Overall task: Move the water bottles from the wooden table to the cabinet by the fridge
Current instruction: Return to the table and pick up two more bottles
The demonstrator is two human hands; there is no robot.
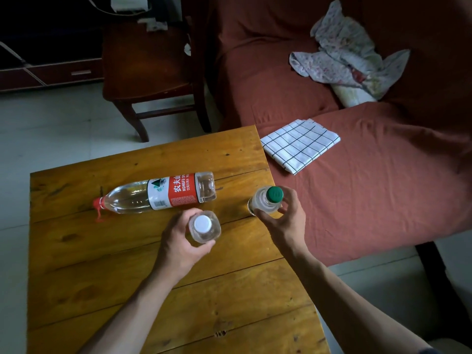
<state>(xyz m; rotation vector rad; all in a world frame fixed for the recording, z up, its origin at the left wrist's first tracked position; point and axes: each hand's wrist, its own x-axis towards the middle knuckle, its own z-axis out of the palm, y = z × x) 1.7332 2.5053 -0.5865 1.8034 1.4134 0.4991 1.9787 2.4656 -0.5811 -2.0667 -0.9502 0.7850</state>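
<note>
Gripping a small clear plastic bottle with a white cap (204, 227), the left hand (182, 245) has its fingers and thumb curled round the bottle's shoulder, just below the cap. The right hand (283, 221) is wrapped the same way round a second small clear bottle with a green cap (265, 201), its fingertips on the far side and the thumb on the near side. Both small bottles are upright, caps up; whether their bases touch the wood cannot be told from above. The two hands are apart, the left one nearer the middle of the yellow-brown wooden counter (158, 290), the right one at its right edge.

Just beyond the left hand, a large clear water bottle with a red and white label and a red cap (158, 195) lies on its side on the counter, cap pointing left, base pointing right toward the green-capped bottle. It touches neither hand.

Both forearms are bare and reach in from the lower edge of the view.

To the right of the counter is a sofa covered in rust-red cloth (370, 187). A folded white cloth with a black grid pattern (300, 145) lies on its seat near the counter's far right corner, and a crumpled pale floral cloth (344, 57) lies farther back. Beyond the counter's far edge a dark wooden chair (148, 70) sits on a pale tiled floor (51, 123).
</note>
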